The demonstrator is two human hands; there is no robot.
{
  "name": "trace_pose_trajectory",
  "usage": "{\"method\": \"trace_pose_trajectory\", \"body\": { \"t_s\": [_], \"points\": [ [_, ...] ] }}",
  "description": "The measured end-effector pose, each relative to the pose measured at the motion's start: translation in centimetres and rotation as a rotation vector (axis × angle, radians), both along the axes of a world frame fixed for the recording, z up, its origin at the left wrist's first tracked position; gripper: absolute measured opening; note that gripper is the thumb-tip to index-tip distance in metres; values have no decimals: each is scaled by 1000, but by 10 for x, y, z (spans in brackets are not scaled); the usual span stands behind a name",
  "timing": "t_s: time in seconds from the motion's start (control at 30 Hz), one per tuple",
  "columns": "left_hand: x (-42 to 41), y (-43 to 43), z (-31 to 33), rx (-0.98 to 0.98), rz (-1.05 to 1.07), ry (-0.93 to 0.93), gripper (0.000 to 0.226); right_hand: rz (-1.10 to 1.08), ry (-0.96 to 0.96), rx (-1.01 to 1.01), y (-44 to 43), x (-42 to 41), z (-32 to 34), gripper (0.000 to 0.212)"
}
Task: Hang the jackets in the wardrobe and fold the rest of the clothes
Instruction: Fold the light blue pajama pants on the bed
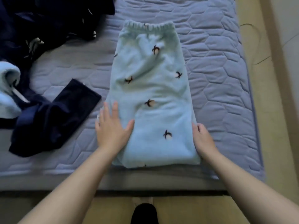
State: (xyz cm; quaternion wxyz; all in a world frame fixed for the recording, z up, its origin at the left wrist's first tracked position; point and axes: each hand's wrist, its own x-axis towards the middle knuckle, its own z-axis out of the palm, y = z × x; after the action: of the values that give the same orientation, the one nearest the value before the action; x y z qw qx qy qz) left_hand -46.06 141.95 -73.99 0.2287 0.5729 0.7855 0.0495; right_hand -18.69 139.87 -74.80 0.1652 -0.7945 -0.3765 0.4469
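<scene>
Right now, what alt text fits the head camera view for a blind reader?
A person's left hand lies flat on light blue penguin-print fleece trousers folded on a quilted mattress, while the right hand grips their edge. Dark navy clothes lie heaped left.

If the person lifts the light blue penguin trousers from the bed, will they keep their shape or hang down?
Probably they hang down: the light blue penguin trousers lie soft and wrinkled, with no stiff part visible. The fluffy cloth likely grips the quilted mattress rather than sliding. Thick pile suggests bulk, little weight.
</scene>
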Motion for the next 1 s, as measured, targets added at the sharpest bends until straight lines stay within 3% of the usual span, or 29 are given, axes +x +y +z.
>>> {"method": "trace_pose_trajectory", "body": {
  "t_s": [0.1, 0.17, 0.2, 0.3, 0.43, 0.6, 0.67, 0.73, 0.77, 0.9, 1.0],
  "points": [
    [-9, -67, 11, -26, 541, -574, 82, -31, 282, -23, -62, -12, 12, 36],
    [0, -92, 13, -165, 757, -948, 57, -89, 385, -21, -83, -17, 13, 30],
    [5, -98, 11, -202, 776, -1042, 45, -121, 395, -4, -89, -18, 15, 22],
    [8, -109, 6, -137, 770, -1035, 30, -254, 398, 31, -101, -17, 18, 2],
    [-1, -154, 15, -266, 829, -1059, 21, -338, 491, -114, -140, -17, 26, 11],
    [-4, -195, 67, -181, 730, -1091, 35, -350, 519, -41, -178, -6, 70, 12],
    [-3, -194, 98, -87, 698, -1008, 44, -288, 461, 44, -172, -4, 101, 26],
    [-4, -178, 132, 11, 631, -957, 56, -200, 444, 126, -149, -2, 135, 46],
    [-5, -163, 148, 43, 576, -959, 57, -157, 457, 166, -131, -1, 152, 45],
    [-13, -69, 195, 153, 487, -954, 8, -111, 471, 278, -30, -3, 205, 20],
    [-17, 26, 208, 201, 604, -1003, 14, -305, 556, 328, 66, -14, 218, 29]
  ]
}}
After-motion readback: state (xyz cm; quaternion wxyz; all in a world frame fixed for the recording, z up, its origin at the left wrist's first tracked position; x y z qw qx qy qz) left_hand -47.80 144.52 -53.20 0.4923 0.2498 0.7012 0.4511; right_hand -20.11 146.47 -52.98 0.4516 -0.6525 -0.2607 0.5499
